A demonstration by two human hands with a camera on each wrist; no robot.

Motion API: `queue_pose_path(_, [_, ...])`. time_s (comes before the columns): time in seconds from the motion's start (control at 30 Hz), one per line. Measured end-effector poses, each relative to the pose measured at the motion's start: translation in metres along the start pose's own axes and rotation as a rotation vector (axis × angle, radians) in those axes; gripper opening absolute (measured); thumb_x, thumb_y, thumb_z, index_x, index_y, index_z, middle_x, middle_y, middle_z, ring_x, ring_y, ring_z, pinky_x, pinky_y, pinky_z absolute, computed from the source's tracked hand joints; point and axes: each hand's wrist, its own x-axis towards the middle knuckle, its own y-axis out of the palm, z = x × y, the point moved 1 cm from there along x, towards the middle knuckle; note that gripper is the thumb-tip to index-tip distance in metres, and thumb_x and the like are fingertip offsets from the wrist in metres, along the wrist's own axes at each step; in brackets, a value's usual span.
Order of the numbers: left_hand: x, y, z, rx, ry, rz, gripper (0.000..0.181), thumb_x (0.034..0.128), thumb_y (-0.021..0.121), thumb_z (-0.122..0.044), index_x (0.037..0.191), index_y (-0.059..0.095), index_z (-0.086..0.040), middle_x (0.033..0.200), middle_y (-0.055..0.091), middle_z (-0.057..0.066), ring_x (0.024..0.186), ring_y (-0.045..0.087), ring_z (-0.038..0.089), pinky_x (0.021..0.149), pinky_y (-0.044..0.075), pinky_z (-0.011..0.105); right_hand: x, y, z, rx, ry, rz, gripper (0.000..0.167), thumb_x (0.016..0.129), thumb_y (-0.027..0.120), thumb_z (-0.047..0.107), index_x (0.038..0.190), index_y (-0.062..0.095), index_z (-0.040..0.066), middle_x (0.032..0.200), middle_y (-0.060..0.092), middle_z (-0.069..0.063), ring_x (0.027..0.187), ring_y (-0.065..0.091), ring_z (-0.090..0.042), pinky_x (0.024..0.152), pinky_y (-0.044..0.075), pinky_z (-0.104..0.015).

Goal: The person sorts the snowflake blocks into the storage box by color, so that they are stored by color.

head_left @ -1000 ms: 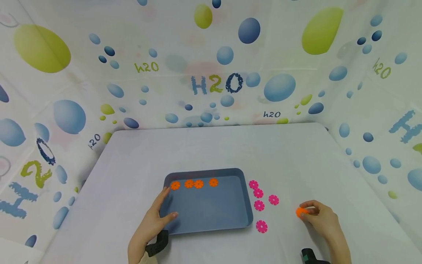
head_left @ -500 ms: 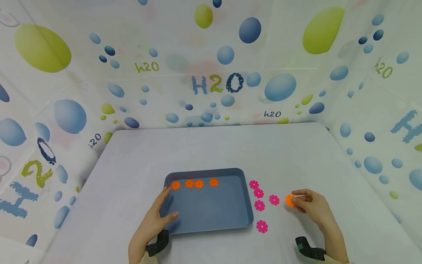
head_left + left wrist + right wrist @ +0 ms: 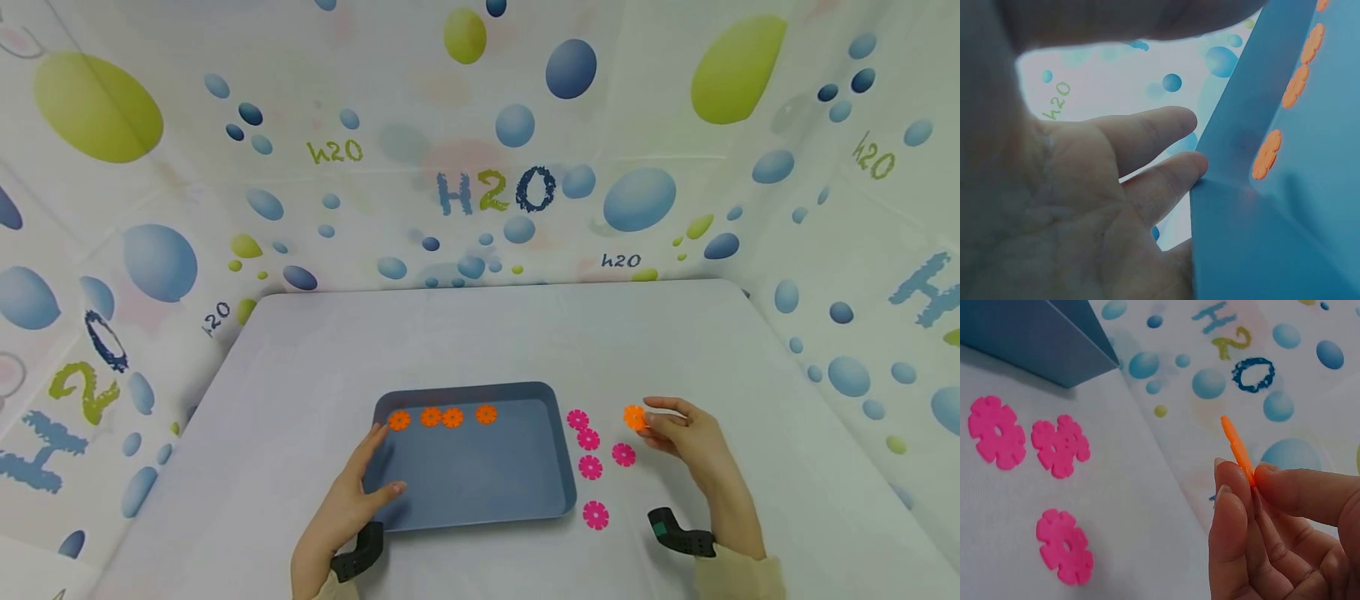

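Note:
Between thumb and fingertips, my right hand (image 3: 686,442) pinches an orange flower-shaped disc (image 3: 635,417) above the table, right of the tray. The right wrist view shows that disc (image 3: 1238,450) edge-on. My left hand (image 3: 348,500) lies at the left side of the blue-grey tray (image 3: 480,475), its straight fingers touching the outer wall (image 3: 1222,219) and its thumb reaching over the rim. Several orange flower-shaped discs (image 3: 452,417) form a row along the tray's far side. On the table to the tray's right lie several pink flower-shaped discs (image 3: 590,467), two of them overlapping.
A white-covered table (image 3: 480,333) carries everything. Behind it and along both sides hangs a white curtain (image 3: 375,100) printed with blue and green drops. Each wrist wears a black strap mount (image 3: 682,533).
My right hand has moved left and away from me across the table, carrying the orange flower-shaped disc. The left hand, the tray and the pink discs have stayed put.

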Motion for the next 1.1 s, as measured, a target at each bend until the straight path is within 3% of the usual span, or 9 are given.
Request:
queue_pose_path(0.27, [0.0, -0.001, -0.002, 0.006, 0.006, -0.007, 0.084, 0.0854, 0.073, -0.019, 0.153, 0.025, -0.003, 0.161, 0.012, 0.024, 0.145, 0.013, 0.05, 0.109, 0.023, 0.07, 0.021, 0.021, 0.019, 0.08, -0.008, 0.033, 0.051, 0.099, 0.056, 0.018, 0.139, 0.04, -0.008, 0.089, 0.069, 0.012, 0.082, 0.072, -0.007, 0.075, 0.057, -0.018])
queue_pose_path(0.57, [0.001, 0.0, -0.003, -0.003, -0.002, -0.007, 0.084, 0.0857, 0.073, -0.018, 0.153, 0.024, -0.004, 0.161, 0.012, 0.023, 0.146, 0.012, 0.049, 0.11, 0.022, 0.07, 0.044, 0.063, 0.041, 0.142, -0.021, 0.092, 0.046, 0.098, 0.055, 0.012, 0.138, 0.043, -0.008, 0.087, 0.07, 0.006, 0.077, 0.071, -0.006, 0.072, 0.057, -0.018])
queue_pose_path(0.8, [0.002, 0.002, -0.003, -0.001, 0.003, -0.019, 0.084, 0.085, 0.073, -0.018, 0.153, 0.025, -0.004, 0.161, 0.013, 0.024, 0.146, 0.013, 0.049, 0.11, 0.023, 0.069, 0.056, 0.096, 0.045, 0.126, -0.012, 0.116, 0.043, 0.098, 0.056, 0.01, 0.137, 0.047, -0.005, 0.094, 0.071, -0.003, 0.076, 0.071, -0.01, 0.071, 0.057, -0.018])
queue_pose_path(0.93, [0.002, 0.002, -0.005, 0.0, 0.001, -0.021, 0.084, 0.0848, 0.073, -0.017, 0.153, 0.025, -0.003, 0.161, 0.013, 0.024, 0.146, 0.013, 0.049, 0.111, 0.022, 0.069, 0.06, 0.114, 0.045, 0.067, -0.002, 0.066, 0.037, 0.095, 0.059, 0.007, 0.131, 0.054, -0.003, 0.096, 0.073, -0.012, 0.078, 0.073, -0.019, 0.068, 0.058, -0.021])
queue_pose_path(1.1, [0.003, 0.002, -0.006, -0.008, 0.004, -0.015, 0.085, 0.0846, 0.074, -0.017, 0.152, 0.025, -0.003, 0.161, 0.013, 0.024, 0.146, 0.013, 0.049, 0.111, 0.021, 0.07, 0.058, 0.134, 0.046, -0.116, -0.075, -0.07, 0.029, 0.091, 0.063, 0.005, 0.118, 0.063, -0.003, 0.094, 0.073, -0.02, 0.075, 0.073, -0.029, 0.066, 0.06, -0.031])
